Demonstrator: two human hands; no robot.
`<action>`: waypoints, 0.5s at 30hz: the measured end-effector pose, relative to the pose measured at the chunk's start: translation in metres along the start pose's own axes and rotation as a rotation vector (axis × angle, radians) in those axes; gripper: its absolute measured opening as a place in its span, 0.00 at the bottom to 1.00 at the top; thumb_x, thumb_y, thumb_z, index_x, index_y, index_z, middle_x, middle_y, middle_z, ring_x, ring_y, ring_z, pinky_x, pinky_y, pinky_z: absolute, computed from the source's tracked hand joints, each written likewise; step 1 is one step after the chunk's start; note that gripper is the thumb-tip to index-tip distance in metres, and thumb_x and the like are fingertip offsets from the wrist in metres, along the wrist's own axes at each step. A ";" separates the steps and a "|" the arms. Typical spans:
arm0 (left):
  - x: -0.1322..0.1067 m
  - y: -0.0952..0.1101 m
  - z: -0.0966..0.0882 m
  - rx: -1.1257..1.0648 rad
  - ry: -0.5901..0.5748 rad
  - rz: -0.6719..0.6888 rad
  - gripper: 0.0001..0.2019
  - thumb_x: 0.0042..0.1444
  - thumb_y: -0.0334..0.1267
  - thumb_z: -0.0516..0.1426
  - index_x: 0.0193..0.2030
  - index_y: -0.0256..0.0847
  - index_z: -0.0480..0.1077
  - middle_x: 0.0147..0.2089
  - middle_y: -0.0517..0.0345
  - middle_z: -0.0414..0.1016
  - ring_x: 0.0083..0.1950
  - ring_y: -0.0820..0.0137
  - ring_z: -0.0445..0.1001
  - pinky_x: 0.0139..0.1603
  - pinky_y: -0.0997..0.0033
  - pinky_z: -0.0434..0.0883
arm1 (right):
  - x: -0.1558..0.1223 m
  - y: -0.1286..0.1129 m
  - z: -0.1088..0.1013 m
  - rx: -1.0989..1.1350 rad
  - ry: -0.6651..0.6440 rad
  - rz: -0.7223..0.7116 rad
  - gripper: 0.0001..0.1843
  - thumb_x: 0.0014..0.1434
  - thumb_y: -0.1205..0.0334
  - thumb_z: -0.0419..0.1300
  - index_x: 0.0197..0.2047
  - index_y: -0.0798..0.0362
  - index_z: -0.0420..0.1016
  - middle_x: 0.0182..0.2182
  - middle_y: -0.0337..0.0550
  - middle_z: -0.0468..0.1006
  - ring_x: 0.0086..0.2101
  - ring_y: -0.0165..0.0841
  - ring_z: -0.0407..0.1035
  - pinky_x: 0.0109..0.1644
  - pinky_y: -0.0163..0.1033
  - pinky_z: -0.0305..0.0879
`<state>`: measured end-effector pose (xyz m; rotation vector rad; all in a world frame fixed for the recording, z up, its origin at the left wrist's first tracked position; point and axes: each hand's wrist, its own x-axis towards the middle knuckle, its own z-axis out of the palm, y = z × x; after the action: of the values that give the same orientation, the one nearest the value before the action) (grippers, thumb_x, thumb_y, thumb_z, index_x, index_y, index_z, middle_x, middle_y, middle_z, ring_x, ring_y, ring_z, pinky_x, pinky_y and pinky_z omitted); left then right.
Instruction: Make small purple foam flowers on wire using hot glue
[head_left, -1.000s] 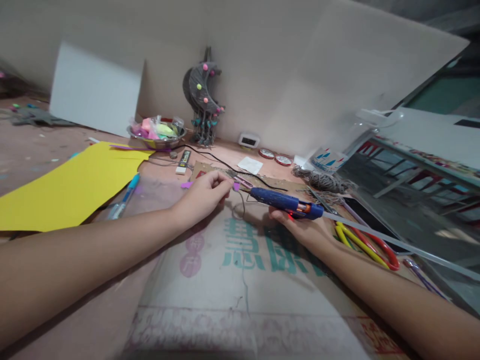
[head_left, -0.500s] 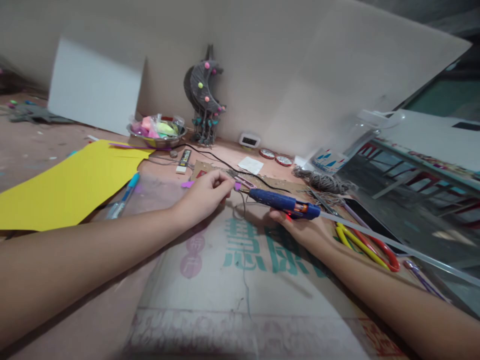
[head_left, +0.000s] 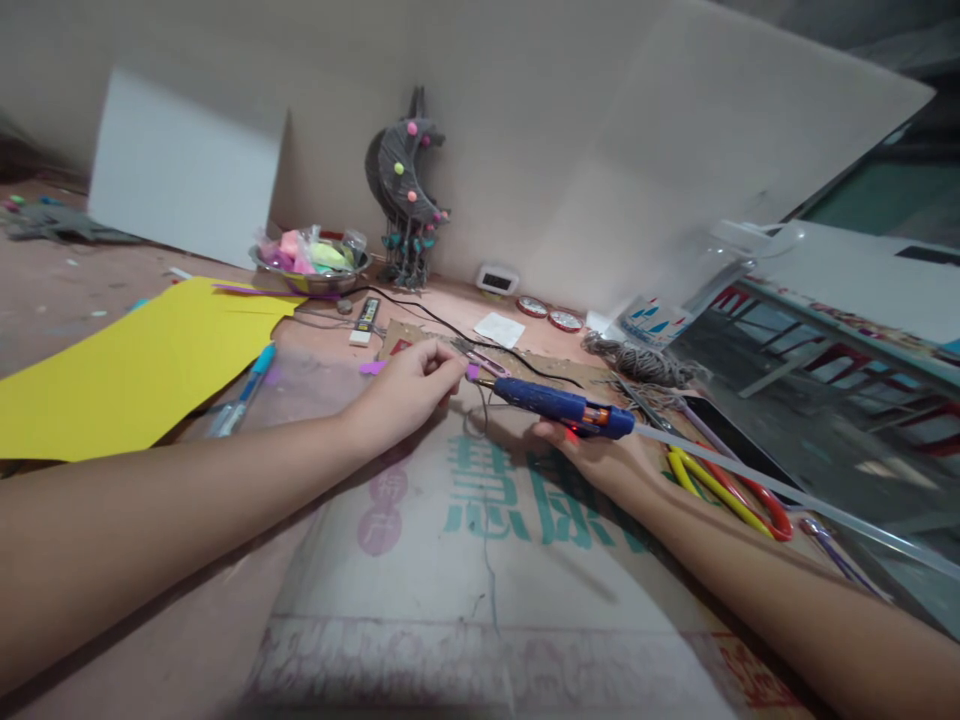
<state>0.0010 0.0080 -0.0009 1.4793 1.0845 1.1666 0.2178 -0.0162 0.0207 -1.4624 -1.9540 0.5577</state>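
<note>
My right hand (head_left: 592,455) is closed around a blue hot glue gun (head_left: 559,405) with a clear glue stick (head_left: 787,492) trailing from its back. The gun's nozzle points left at a small purple piece (head_left: 473,372). My left hand (head_left: 405,392) pinches at that purple piece, fingers pressed together, on a piece of brown cardboard (head_left: 420,338). Both hands rest over a printed woven sack (head_left: 487,560) spread on the table.
A yellow paper sheet (head_left: 135,365) and a blue pen (head_left: 244,400) lie at left. A metal bowl of coloured bits (head_left: 311,265), a grey crescent-moon ornament (head_left: 405,185), twine (head_left: 645,365), yellow and red scissors (head_left: 731,490) and a phone (head_left: 739,440) surround the work. White boards lean on the wall.
The glue gun and my right hand have drifted slightly left toward the purple piece. My left hand keeps its pinch in place.
</note>
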 end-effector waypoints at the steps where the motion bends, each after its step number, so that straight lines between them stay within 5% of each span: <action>1: 0.000 0.000 0.000 0.001 -0.001 -0.002 0.08 0.54 0.41 0.53 0.29 0.39 0.63 0.21 0.66 0.61 0.20 0.79 0.59 0.19 0.80 0.55 | 0.000 0.000 0.000 -0.005 0.003 0.006 0.16 0.45 0.46 0.61 0.23 0.49 0.65 0.20 0.40 0.71 0.23 0.37 0.66 0.24 0.41 0.65; 15: 0.000 0.000 0.000 -0.007 0.004 -0.006 0.09 0.54 0.42 0.53 0.29 0.39 0.64 0.20 0.67 0.60 0.19 0.79 0.59 0.18 0.80 0.53 | 0.001 0.003 0.001 -0.033 -0.038 0.006 0.13 0.47 0.47 0.58 0.25 0.47 0.69 0.24 0.39 0.75 0.27 0.39 0.70 0.28 0.44 0.69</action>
<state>0.0013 0.0080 -0.0010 1.4682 1.0859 1.1683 0.2187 -0.0138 0.0180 -1.4878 -1.9976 0.5621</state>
